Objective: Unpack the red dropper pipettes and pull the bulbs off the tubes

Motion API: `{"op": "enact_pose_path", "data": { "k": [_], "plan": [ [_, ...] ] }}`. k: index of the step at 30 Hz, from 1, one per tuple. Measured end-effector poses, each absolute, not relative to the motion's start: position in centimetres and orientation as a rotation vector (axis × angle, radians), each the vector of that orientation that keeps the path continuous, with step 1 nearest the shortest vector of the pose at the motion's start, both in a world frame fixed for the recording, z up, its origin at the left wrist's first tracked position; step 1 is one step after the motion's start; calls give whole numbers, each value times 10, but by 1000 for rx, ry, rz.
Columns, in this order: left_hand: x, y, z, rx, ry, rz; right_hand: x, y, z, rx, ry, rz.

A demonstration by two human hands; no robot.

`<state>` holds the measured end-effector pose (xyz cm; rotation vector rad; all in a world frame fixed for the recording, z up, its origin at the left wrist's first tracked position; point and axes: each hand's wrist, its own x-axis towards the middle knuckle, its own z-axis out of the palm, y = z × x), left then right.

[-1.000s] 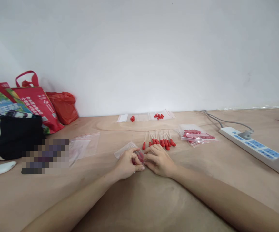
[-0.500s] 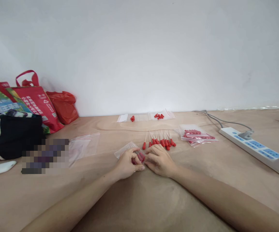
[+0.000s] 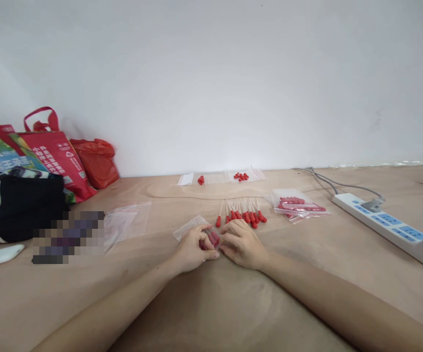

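Wooden surface (image 3: 295, 249), wall (image 3: 211, 88) at far edge; bag (image 3: 189, 226) well short of that edge, left hand (image 3: 192, 249) pinched on it, right hand (image 3: 244, 245) at its right end, grip unclear; droppers (image 3: 247, 216) beyond; light, flat hold seems best

Well to the right of the right hand (image 3: 242, 244), a white power strip (image 3: 382, 227) with blue sockets lies on the surface (image 3: 343, 244), a grey plug (image 3: 372, 204) in it. Far left of the left hand (image 3: 196, 249) are a red-handled shopping bag (image 3: 59, 156), a red plastic bag (image 3: 96, 164), a black striped cloth item (image 3: 31, 210) and a white object (image 3: 2, 256); an item blurred past recognition (image 3: 72, 237) lies nearer. A pale wall (image 3: 211, 88) rises beyond both.
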<state>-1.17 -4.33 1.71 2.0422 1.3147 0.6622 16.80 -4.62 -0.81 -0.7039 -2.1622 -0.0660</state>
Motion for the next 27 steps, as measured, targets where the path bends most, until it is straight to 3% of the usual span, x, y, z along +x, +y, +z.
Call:
{"op": "enact_pose_path", "data": {
  "k": [13, 27],
  "plan": [
    [-12, -43, 16, 1996, 1298, 665, 168, -41, -3, -842, -2337, -55],
    [-17, -47, 20, 2284, 1234, 645, 168, -42, -6, -654, -2181, -260]
  ]
}}
